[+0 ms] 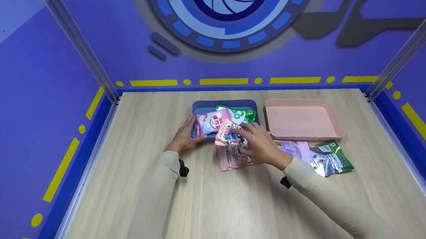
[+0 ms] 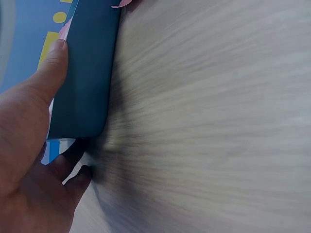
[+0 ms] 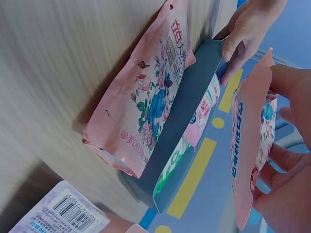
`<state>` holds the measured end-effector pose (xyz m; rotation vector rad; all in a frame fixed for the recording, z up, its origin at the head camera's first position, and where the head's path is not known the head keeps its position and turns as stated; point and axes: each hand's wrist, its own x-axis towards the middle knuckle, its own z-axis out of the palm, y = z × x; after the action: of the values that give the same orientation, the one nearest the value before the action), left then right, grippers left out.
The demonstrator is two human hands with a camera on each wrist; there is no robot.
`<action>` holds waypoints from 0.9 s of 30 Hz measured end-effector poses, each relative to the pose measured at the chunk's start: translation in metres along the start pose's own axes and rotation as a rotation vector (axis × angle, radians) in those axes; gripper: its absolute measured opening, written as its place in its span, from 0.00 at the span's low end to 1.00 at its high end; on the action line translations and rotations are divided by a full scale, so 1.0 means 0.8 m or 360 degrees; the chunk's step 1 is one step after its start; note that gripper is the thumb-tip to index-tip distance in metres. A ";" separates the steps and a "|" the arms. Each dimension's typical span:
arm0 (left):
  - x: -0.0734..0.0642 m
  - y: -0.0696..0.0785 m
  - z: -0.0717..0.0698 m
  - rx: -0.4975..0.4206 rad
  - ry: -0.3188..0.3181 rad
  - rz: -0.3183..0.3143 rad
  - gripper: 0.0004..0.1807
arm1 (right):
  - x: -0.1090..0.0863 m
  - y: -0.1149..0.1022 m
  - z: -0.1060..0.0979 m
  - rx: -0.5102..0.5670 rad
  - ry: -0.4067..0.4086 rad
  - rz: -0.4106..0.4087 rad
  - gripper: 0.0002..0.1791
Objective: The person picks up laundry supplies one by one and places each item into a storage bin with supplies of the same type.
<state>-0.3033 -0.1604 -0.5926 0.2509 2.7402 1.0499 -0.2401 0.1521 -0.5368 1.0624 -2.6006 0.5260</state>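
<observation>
My left hand (image 1: 183, 139) grips the near left corner of the blue tray (image 2: 87, 73), thumb against its front wall and fingers round the side. Inside the tray lie a pink-and-white pouch (image 1: 206, 123) and a green-and-white pouch (image 1: 248, 114). Over the tray's front edge, my right hand (image 1: 263, 146) holds a pink floral pouch (image 3: 250, 128), raised off the table and tilted. A second pink floral pouch (image 3: 141, 97) lies on the table just in front of the tray, partly covered in the head view by the held pouch and my right hand.
To the right stands a pink tray (image 1: 303, 119) with nothing in it. In front of that lie a purple pouch (image 1: 299, 149) and a green-and-silver pouch (image 1: 334, 156). Blue printed panels (image 1: 232, 68) enclose the wooden table at the back and sides.
</observation>
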 end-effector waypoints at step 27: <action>0.000 -0.001 0.002 0.0007 0.0027 0.0026 0.56 | 0.010 0.010 -0.008 0.0006 0.0011 0.0000 0.36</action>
<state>-0.3027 -0.1604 -0.5941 0.2667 2.7604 1.0547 -0.2510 0.1551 -0.5300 1.0598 -2.5946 0.5335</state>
